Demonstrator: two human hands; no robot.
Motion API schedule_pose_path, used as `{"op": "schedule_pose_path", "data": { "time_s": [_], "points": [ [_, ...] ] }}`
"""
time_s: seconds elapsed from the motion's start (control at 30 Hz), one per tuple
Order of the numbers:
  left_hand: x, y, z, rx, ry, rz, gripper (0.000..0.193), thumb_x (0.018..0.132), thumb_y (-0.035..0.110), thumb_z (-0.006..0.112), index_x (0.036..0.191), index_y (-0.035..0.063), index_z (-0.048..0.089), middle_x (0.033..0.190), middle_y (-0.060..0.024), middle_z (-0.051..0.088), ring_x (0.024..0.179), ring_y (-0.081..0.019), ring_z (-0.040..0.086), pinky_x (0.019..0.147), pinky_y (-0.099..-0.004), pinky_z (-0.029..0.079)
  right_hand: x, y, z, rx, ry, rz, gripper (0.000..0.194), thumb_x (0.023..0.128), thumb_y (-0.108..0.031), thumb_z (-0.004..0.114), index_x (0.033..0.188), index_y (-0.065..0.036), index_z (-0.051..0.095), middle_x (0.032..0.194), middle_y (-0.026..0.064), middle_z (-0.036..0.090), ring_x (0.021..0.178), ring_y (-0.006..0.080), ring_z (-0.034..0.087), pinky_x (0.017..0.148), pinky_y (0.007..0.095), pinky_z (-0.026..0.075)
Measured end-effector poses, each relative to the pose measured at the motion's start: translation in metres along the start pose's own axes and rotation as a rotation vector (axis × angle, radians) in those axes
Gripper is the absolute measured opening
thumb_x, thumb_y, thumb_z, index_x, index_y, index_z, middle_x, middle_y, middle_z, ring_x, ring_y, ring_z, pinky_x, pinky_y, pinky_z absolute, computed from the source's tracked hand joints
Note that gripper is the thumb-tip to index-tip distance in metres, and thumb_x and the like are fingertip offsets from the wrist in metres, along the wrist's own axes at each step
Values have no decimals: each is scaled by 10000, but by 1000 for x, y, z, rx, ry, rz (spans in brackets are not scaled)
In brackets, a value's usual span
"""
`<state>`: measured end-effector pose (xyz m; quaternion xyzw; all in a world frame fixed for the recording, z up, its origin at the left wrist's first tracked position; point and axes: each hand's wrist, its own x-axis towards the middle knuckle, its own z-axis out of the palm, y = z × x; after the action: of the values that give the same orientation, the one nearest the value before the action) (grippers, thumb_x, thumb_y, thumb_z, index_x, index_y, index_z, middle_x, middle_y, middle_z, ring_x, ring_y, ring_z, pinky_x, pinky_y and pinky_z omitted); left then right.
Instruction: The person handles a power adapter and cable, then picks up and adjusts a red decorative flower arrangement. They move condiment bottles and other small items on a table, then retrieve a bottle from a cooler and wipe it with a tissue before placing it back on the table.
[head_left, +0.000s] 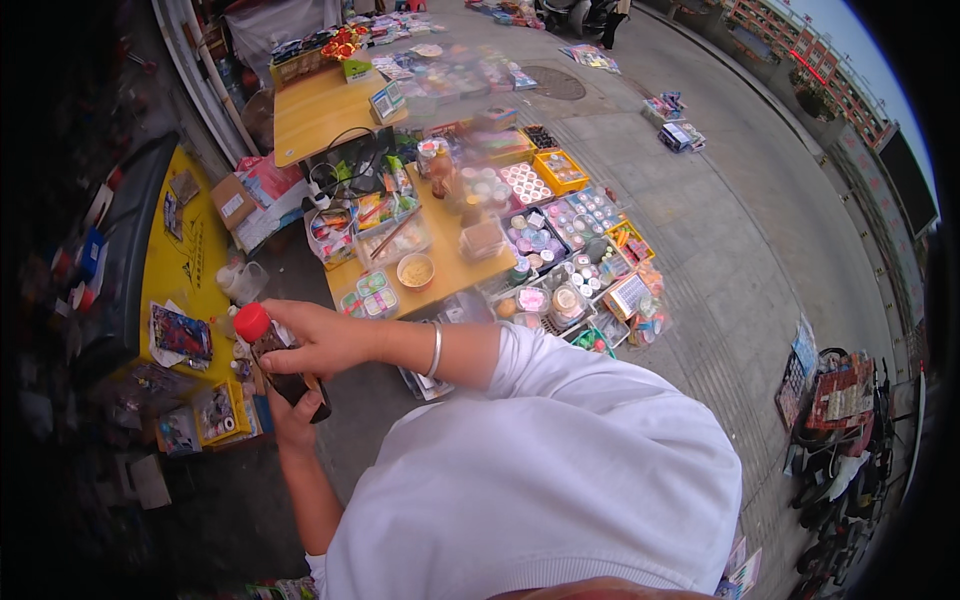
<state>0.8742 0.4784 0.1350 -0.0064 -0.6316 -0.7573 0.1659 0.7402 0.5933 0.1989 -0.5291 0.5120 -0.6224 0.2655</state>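
Both my hands are around a bottle of dark liquid (289, 385) with a red cap (250, 322). It is tilted, cap towards the upper left. My right hand (319, 343), below a silver bangle (435, 349), grips its upper and middle part with the thumb across the front. From underneath, my left hand (291, 426) holds the lower part. Fingers hide much of the bottle. Beyond my right forearm, a paper bowl of noodles (415, 271) stands on a yellow wooden table (450, 279). Chopsticks (394, 235) lie across a clear plastic container (382, 249).
A yellow chest freezer (196, 247) stands at the left, with packets on it. Small boxed goods (376, 294) lie at the table's near edge. Crates of small jars (534, 236) flank its right side. Farther off are another table (326, 109) and parked two-wheelers (840, 427).
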Motion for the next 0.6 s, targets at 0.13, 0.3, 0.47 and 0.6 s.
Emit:
{"op": "schedule_pose_path", "data": {
  "time_s": [0.13,0.3,0.47,0.6],
  "points": [
    [1,4,9,107,176,-31,595,727,239,764,1185,0,467,1077,-45,543,970,-142,541,858,-272,422,1,10,3,-245,120,-187,552,869,-315,623,1281,-2,428,1144,207,539,1077,333,536,926,387,418],
    [7,-6,6,210,313,21,546,743,135,762,1180,-7,466,1083,-67,549,971,-160,543,853,-303,430,-2,18,18,-275,247,-182,560,862,-282,619,1293,1,403,1151,229,536,1077,374,533,934,412,414],
    [15,-17,0,783,453,135,597,752,174,775,1207,-35,450,1127,-133,554,1043,-226,539,916,-354,415,-3,20,28,-213,333,-94,548,871,-243,620,1306,0,392,1167,207,544,1083,343,548,922,392,428],
    [4,-8,7,775,443,208,618,789,209,751,1266,-33,442,1173,-126,555,1076,-224,539,940,-343,411,2,12,16,-9,293,-144,508,874,-196,626,1293,-8,411,1133,165,580,1052,262,567,915,368,441]
  ]
}}
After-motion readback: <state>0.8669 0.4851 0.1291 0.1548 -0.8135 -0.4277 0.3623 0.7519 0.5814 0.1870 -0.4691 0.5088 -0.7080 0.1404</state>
